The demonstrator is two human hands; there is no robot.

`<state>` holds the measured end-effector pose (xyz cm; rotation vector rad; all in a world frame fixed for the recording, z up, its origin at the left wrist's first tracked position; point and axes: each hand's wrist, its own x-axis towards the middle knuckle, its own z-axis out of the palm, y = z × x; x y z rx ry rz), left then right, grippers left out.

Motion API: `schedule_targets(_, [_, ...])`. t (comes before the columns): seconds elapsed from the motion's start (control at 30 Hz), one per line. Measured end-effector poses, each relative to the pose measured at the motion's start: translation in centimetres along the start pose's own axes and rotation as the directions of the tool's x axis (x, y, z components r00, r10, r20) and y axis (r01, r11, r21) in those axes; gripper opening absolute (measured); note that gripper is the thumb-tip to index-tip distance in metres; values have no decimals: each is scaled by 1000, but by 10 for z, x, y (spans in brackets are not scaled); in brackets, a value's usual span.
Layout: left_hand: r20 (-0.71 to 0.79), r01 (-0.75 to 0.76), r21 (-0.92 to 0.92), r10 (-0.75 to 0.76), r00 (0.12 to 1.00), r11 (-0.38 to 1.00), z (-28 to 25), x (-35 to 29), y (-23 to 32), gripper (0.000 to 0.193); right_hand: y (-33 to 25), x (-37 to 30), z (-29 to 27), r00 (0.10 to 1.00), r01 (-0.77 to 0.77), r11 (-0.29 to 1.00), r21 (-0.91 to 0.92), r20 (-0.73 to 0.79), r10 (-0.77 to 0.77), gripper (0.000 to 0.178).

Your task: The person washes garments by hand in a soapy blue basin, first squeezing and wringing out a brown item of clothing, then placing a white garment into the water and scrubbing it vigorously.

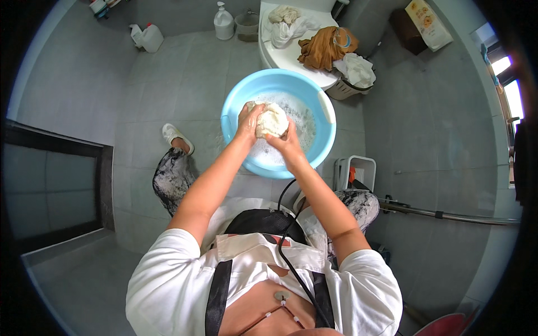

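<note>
Between my two hands is a bunched-up wet cream cloth [271, 120], pressed into a ball above the soapy water. My left hand [249, 120] grips its left side, fingers curled over the top. From the right, my right hand [288, 141] clasps it with the thumb toward the front. Below them stands a round light-blue basin [235, 89] holding white suds [305, 126]. What kind of cloth it is cannot be made out while it is crumpled.
Beyond the basin, a white toilet [274, 56] bears a brown garment [322, 49] and pale cloths [288, 28]. A basket [343, 89] with white cloth stands beside it. A pump bottle [223, 23] and jugs [150, 38] line the back wall. A white bin [367, 168] is at right.
</note>
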<state>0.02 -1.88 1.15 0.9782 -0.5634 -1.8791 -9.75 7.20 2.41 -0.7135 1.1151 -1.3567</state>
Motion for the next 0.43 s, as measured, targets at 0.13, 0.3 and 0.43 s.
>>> schedule_targets(0.13, [147, 285, -12, -280, 949, 958, -15, 11, 12, 23, -24, -5, -19, 777, 518, 232, -823, 339, -531, 97])
schedule_targets(0.3, [284, 420, 152, -447, 848, 895, -14, 13, 15, 27, -67, 6, -29, 555, 765, -139, -628, 754, -353, 78])
schedule_targets(0.43, [473, 485, 72, -458, 753, 872, -2, 8, 9, 52, -63, 14, -22, 486, 853, 5, -521, 792, -371, 78])
